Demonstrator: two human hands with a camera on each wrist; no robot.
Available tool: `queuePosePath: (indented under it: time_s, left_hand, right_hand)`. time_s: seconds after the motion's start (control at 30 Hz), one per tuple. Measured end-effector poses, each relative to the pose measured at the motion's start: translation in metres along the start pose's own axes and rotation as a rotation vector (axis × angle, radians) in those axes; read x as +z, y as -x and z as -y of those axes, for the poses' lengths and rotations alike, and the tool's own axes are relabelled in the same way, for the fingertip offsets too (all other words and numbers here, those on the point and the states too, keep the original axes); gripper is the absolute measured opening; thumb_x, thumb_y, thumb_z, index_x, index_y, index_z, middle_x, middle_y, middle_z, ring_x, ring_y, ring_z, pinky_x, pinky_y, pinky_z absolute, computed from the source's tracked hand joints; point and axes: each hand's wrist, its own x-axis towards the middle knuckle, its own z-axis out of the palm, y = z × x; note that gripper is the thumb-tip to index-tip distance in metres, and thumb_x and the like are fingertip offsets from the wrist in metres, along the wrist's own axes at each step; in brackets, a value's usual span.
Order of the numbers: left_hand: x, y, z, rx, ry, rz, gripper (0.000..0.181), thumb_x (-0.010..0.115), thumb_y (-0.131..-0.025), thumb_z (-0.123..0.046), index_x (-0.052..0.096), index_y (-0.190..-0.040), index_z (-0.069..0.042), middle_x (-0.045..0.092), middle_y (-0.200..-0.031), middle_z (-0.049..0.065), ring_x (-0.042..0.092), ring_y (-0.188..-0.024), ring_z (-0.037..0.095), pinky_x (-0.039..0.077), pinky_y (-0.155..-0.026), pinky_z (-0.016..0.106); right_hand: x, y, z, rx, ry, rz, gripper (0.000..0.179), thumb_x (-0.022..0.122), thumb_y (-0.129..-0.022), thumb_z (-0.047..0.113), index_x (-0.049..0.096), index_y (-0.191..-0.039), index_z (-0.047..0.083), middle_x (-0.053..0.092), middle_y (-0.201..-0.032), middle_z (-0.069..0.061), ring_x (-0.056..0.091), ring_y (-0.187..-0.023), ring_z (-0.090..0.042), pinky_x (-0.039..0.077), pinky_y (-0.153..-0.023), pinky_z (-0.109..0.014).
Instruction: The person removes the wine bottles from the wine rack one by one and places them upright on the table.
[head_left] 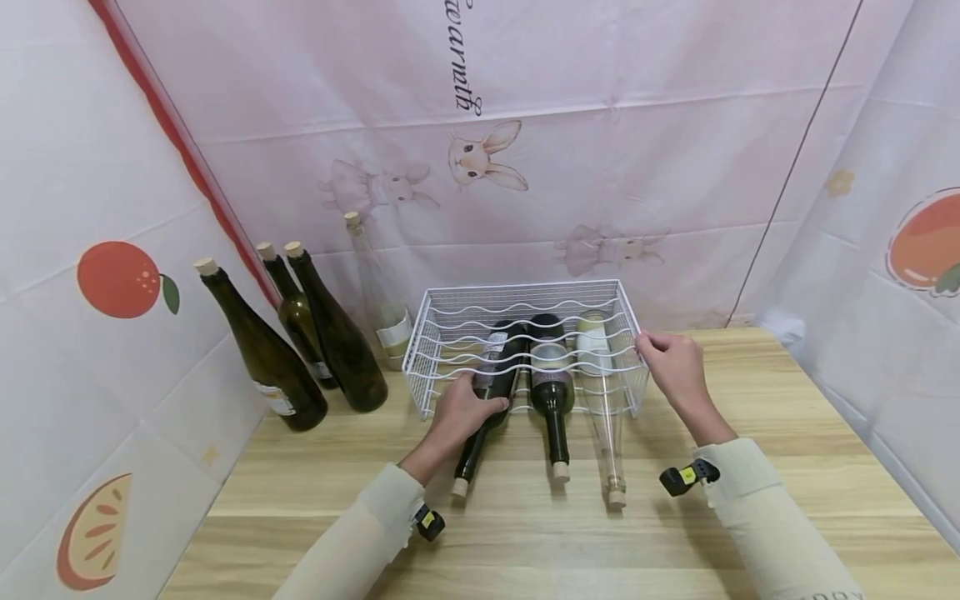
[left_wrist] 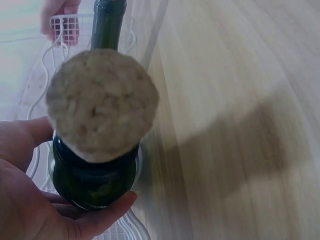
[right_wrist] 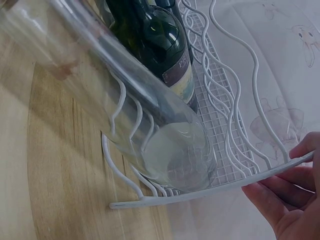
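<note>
A white wire wine rack [head_left: 525, 287] with wavy bars stands on the wooden table, holding three corked bottles with their necks toward me. My left hand [head_left: 467, 410] grips the leftmost dark wine bottle [head_left: 501, 398] round its body. In the left wrist view the bottle's cork [left_wrist: 102, 105] hides much of it, with thumb and fingers on either side. My right hand [head_left: 672, 362] pinches the rack's right end at its upper edge, shown by the fingers [right_wrist: 282, 192] in the right wrist view. A dark wine bottle [head_left: 555, 417] lies in the middle, a clear glass bottle [head_left: 600, 408] at right.
Left of the rack stand three dark green bottles, the leftmost [head_left: 273, 358] nearest the side curtain, plus a clear bottle [head_left: 386, 308] behind them. A pink printed curtain [head_left: 525, 217] hangs behind the rack. The wooden table [head_left: 540, 550] extends toward me.
</note>
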Motion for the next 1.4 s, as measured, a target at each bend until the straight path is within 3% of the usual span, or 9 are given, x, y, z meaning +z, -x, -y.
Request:
queuePosePath:
  time_s: [0.33, 0.53, 0.77, 1.03, 1.23, 1.3, 1.4]
  left_hand:
    - [-0.011, 0.01, 0.005, 0.003, -0.06, 0.025, 0.081, 0.087, -0.075, -0.042, 0.059, -0.143, -0.007, 0.074, -0.112, 0.014, 0.065, -0.087, 0.025, 0.054, -0.074, 0.04]
    - [-0.013, 0.017, 0.009, 0.018, -0.047, 0.022, 0.078, 0.087, -0.075, -0.038, 0.061, -0.143, -0.011, 0.074, -0.106, 0.011, 0.063, -0.08, 0.022, 0.049, -0.067, 0.033]
    - [-0.018, 0.024, 0.015, 0.067, -0.085, -0.004, 0.086, 0.086, -0.072, -0.038, 0.057, -0.146, -0.006, 0.072, -0.123, 0.015, 0.068, -0.098, 0.029, 0.056, -0.085, 0.045]
    - [-0.025, 0.032, 0.021, 0.1, -0.107, -0.003, 0.081, 0.088, -0.069, -0.035, 0.061, -0.139, -0.004, 0.075, -0.11, 0.016, 0.067, -0.09, 0.027, 0.054, -0.077, 0.04]
    - [-0.032, 0.037, 0.024, 0.153, -0.135, -0.013, 0.079, 0.089, -0.068, -0.031, 0.063, -0.138, -0.004, 0.076, -0.111, 0.014, 0.067, -0.09, 0.026, 0.053, -0.078, 0.04]
    - [-0.033, 0.04, 0.026, 0.167, -0.142, -0.014, 0.079, 0.089, -0.068, -0.03, 0.063, -0.138, -0.003, 0.076, -0.111, 0.015, 0.066, -0.09, 0.026, 0.053, -0.078, 0.04]
    - [-0.035, 0.042, 0.028, 0.167, -0.15, -0.015, 0.079, 0.089, -0.07, -0.029, 0.062, -0.139, -0.004, 0.075, -0.114, 0.015, 0.065, -0.094, 0.028, 0.052, -0.081, 0.041]
  right_hand:
    - [0.003, -0.001, -0.001, 0.021, -0.002, 0.018, 0.035, 0.06, -0.097, 0.027, 0.078, -0.116, 0.004, 0.078, -0.105, -0.019, 0.067, -0.084, -0.02, 0.045, -0.06, -0.011]
    - [0.003, -0.001, -0.001, 0.027, -0.006, 0.025, 0.036, 0.061, -0.097, 0.027, 0.077, -0.116, 0.002, 0.078, -0.104, -0.02, 0.066, -0.082, -0.016, 0.045, -0.06, -0.01]
    - [0.001, 0.002, 0.003, 0.035, -0.011, 0.029, 0.036, 0.059, -0.098, 0.026, 0.076, -0.118, 0.002, 0.078, -0.107, -0.021, 0.066, -0.084, -0.02, 0.044, -0.06, -0.01]
    - [-0.002, 0.003, 0.007, -0.003, 0.025, 0.062, 0.037, 0.057, -0.099, 0.027, 0.076, -0.12, 0.002, 0.079, -0.103, -0.022, 0.062, -0.076, -0.02, 0.045, -0.057, -0.018]
    - [-0.007, 0.002, 0.009, -0.048, 0.039, 0.081, 0.038, 0.056, -0.101, 0.026, 0.075, -0.119, -0.001, 0.079, -0.101, -0.023, 0.067, -0.078, -0.022, 0.047, -0.058, -0.015]
    - [-0.008, 0.003, 0.008, -0.06, 0.044, 0.094, 0.039, 0.056, -0.102, 0.026, 0.074, -0.12, -0.003, 0.078, -0.104, -0.025, 0.072, -0.085, -0.029, 0.052, -0.063, -0.019]
    - [-0.009, 0.003, 0.009, -0.071, 0.045, 0.112, 0.041, 0.054, -0.104, 0.027, 0.073, -0.123, -0.004, 0.076, -0.109, -0.027, 0.074, -0.098, -0.039, 0.06, -0.074, -0.035]
